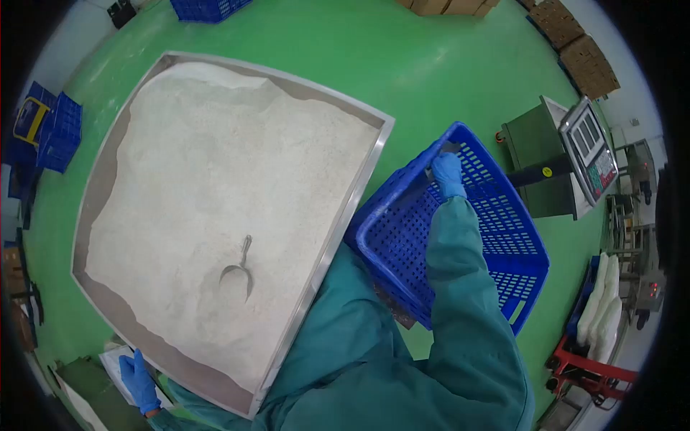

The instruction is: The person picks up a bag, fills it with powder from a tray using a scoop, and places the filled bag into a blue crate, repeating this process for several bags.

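Observation:
My right hand (448, 174), in a blue glove, reaches into a blue plastic crate (374, 251) with slotted walls. Its fingers are closed near the crate's far end, around something pale that I cannot make out. At the lower left, my left hand (138, 382), also gloved in blue, is beside the outer edge of a large metal tray (327, 248). The left fingers are stretched out and apart. Pale powder (194, 158) fills most of the tray, and a metal scoop (244, 267) lies on it with its handle pointing away from me.
A weighing scale with a display (588, 147) stands right of the crate. Blue crates (61, 133) are at the far left, and stacked cardboard boxes (575, 50) at the upper right. A red pallet jack (586, 370) sits by white sacks (604, 309). The floor (345, 43) is green.

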The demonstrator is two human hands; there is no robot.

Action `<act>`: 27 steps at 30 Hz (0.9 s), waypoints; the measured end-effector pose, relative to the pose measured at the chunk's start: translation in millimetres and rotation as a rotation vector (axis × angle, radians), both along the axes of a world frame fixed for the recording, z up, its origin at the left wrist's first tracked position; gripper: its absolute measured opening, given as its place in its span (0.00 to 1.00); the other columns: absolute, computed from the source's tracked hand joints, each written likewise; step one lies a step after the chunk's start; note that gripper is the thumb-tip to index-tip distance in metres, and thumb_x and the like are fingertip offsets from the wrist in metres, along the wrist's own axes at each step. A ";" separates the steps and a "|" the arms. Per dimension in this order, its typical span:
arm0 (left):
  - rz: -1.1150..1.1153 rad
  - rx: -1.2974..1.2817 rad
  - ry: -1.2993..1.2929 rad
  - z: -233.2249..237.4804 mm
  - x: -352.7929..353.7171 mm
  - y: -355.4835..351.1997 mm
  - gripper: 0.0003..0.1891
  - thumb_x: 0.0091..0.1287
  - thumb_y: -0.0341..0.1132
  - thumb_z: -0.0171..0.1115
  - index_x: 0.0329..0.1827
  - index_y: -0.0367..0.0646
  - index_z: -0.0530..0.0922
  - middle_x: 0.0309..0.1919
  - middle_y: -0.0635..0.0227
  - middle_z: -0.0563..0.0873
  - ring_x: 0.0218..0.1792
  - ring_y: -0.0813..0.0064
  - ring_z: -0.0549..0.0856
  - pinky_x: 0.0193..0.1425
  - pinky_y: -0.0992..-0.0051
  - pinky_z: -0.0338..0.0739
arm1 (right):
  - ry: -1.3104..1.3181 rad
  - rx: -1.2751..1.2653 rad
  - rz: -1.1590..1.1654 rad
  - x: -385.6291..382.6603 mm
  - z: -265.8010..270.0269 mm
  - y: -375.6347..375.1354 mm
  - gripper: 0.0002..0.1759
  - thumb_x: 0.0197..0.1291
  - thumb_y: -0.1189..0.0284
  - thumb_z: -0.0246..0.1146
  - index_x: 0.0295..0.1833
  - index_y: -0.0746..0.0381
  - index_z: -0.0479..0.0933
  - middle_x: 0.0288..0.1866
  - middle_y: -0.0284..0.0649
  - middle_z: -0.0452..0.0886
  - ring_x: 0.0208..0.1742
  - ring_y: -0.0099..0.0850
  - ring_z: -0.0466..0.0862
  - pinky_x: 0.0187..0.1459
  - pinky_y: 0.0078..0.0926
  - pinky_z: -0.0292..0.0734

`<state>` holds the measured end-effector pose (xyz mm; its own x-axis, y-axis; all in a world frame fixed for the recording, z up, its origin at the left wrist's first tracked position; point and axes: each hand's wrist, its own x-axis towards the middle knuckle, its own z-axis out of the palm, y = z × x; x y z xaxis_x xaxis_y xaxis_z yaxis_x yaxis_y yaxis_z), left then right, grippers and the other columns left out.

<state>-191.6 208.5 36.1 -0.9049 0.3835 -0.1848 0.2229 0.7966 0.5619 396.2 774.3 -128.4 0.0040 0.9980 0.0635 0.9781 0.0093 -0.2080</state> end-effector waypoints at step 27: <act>-0.415 0.921 0.023 67.7 175.1 112.5 0.32 0.65 0.40 0.52 0.69 0.33 0.55 0.67 0.54 0.62 0.69 0.64 0.59 0.71 0.66 0.52 | 1.977 -0.735 0.288 -190.7 179.3 -249.8 0.21 0.69 0.59 0.45 0.58 0.61 0.66 0.61 0.43 0.69 0.62 0.40 0.71 0.58 0.42 0.70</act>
<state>-16.5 321.1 103.8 -0.6674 0.6530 0.3579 0.4023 -0.0882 0.9112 205.5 524.4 50.9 -0.5596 0.8176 -0.1359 -0.4943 -0.4609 -0.7371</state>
